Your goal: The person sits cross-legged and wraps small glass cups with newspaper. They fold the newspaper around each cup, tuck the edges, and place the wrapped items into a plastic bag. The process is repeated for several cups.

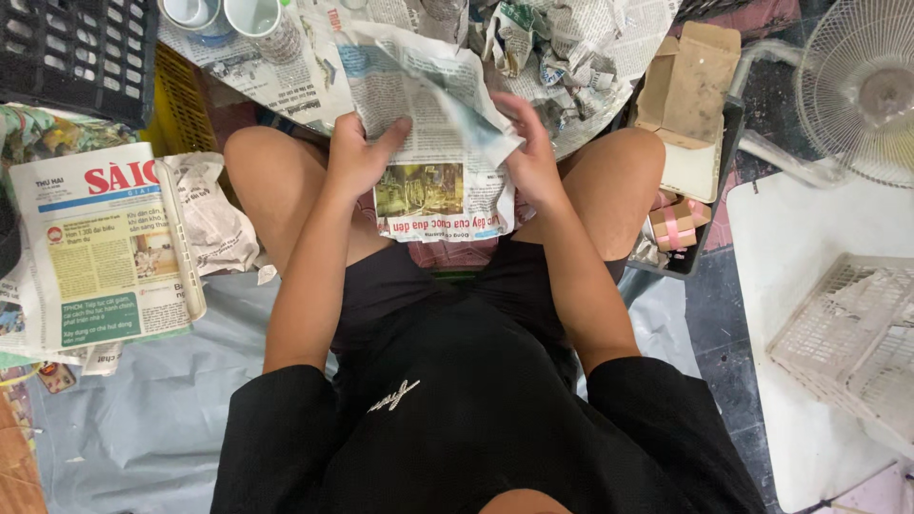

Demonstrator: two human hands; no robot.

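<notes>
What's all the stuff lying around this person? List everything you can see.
Newspaper sheet: one, printed, held over the knees.
Newspaper stack: one pile, white with a red heading, left.
Crumpled paper wraps: several, top centre.
Cups: at least two, white, top left.
Crate: one, black, top left corner.
Cardboard box: one, brown, open, upper right.
Small box: one, brown with pink tape, beside the right knee.
Fan: one, white, top right.
Basket: one, white lattice, right.
Left hand: fingers gripping the sheet.
Right hand: on the sheet's right edge.
</notes>
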